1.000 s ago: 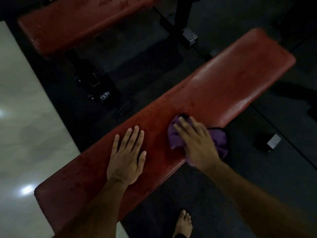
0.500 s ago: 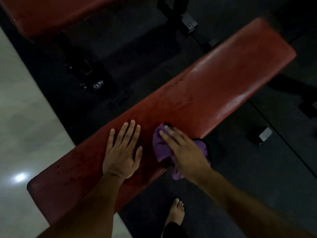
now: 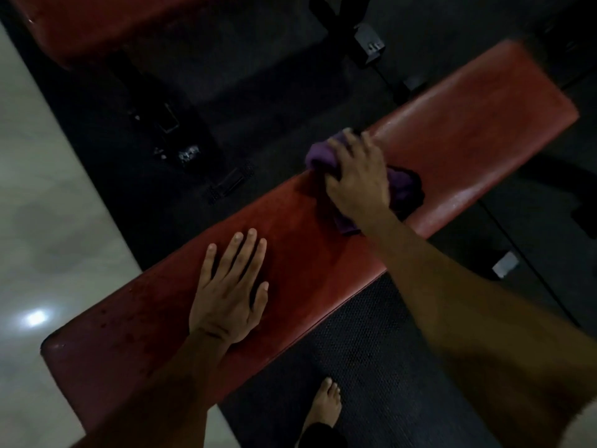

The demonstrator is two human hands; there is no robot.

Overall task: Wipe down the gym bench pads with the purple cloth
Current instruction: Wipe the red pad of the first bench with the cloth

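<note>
Currently I log no containers. Purple cloth (image 3: 402,185), bunched, lies on the red bench pad (image 3: 468,130) at its far edge; my right hand (image 3: 358,179) presses it, fingers curled over it. Left hand (image 3: 227,295) rests flat on the pad, fingers spread, nearer me. Beyond: second red pad (image 3: 97,24). Bare foot (image 3: 323,405) below.

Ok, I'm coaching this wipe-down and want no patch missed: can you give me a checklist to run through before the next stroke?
1. Right hand has the crumpled purple cloth: ok, fingers curl over it.
2. Cloth on the long red padded bench: ok, at its far edge.
3. Left hand bracing: ok, flat on the pad.
4. Path towards the far end: ok, nothing lies on it.
5. Far end already wiped: cannot tell; it looks shiny.
6. Bare foot out from under the bench: ok, on the dark mat.
</note>
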